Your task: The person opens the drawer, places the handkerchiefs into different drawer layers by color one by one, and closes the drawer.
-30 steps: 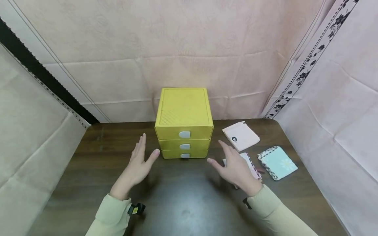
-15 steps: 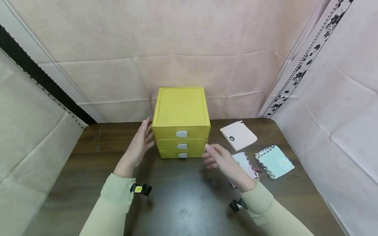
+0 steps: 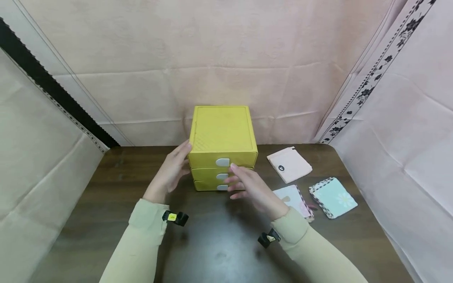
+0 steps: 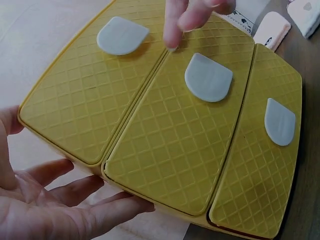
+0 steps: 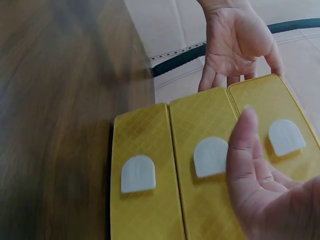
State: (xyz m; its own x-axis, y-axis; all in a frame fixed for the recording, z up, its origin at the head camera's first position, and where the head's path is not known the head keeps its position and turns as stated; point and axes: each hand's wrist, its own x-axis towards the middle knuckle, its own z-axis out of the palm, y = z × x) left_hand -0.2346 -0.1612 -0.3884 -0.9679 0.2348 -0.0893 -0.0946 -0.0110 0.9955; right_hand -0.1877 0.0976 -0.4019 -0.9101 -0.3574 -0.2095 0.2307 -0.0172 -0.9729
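Box point(image 3: 224, 129) at twelve o'clock! Left hand point(image 3: 171, 169), fingers loosely extended, braces its nine-o'clock side; right hand point(image 3: 252, 188), relaxed, empty, at its five, apparently reaching; pulling calls for pinching a handle point(image 3: 222, 162).

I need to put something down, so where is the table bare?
Bare table shows between the forearms, in front of the yellow drawer box, and left of the left hand. Crowded: right of the box, with three folded cloths, and around the right hand.
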